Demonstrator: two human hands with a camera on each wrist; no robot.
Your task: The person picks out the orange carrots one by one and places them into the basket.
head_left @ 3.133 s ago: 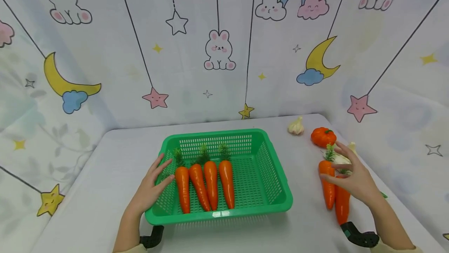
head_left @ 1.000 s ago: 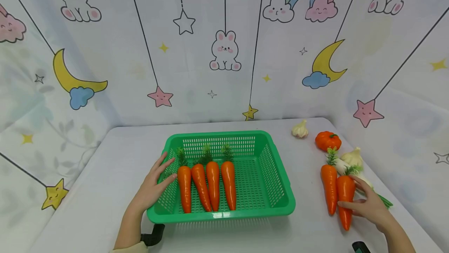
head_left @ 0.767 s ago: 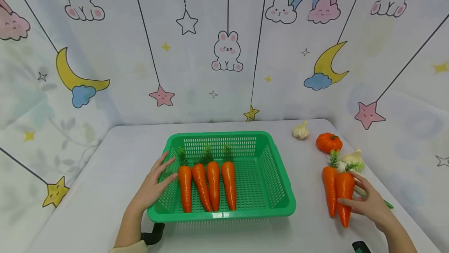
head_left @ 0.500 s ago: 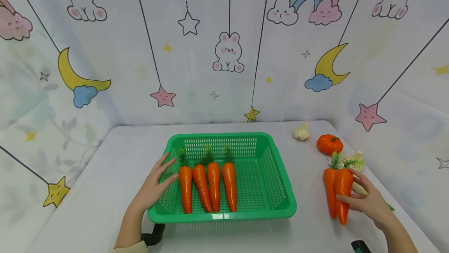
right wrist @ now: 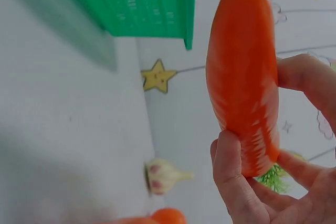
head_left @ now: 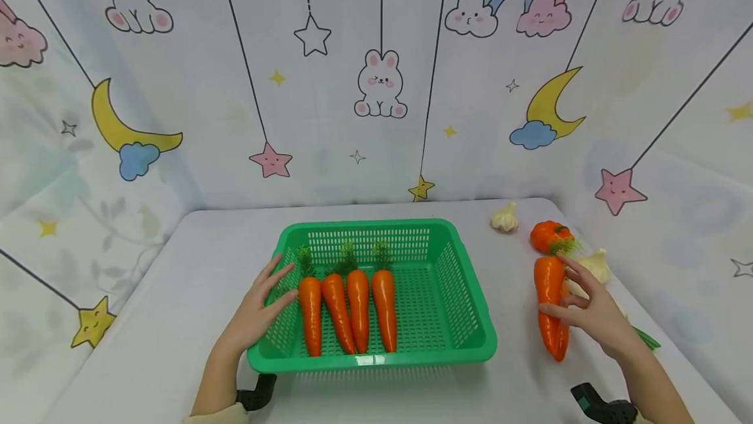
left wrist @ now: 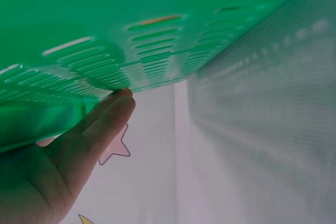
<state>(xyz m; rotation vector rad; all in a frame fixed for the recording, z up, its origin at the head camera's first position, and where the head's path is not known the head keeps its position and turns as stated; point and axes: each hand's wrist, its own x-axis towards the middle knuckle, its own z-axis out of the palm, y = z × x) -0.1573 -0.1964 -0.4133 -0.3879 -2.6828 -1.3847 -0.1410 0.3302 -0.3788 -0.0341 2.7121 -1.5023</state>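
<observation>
In the head view my right hand pinches a carrot, thumb on its near side and fingers on the far side. The right wrist view shows this carrot raised, its green top partly behind the hand. Another carrot lies behind it on the table, mostly hidden. My left hand holds the left side of a green basket; the thumb crosses the rim, and in the left wrist view fingers lie along the outer wall. Several carrots lie side by side in the basket, tops away from me.
At the right stand a garlic bulb, an orange pumpkin and a pale bulb. Green leaf ends show beyond the right wrist. A patterned cloth hangs behind the white table.
My right hand came down to the right-hand carrot, took hold of it, and has now moved it up and left over the other carrot. The left hand keeps its place at the basket.
</observation>
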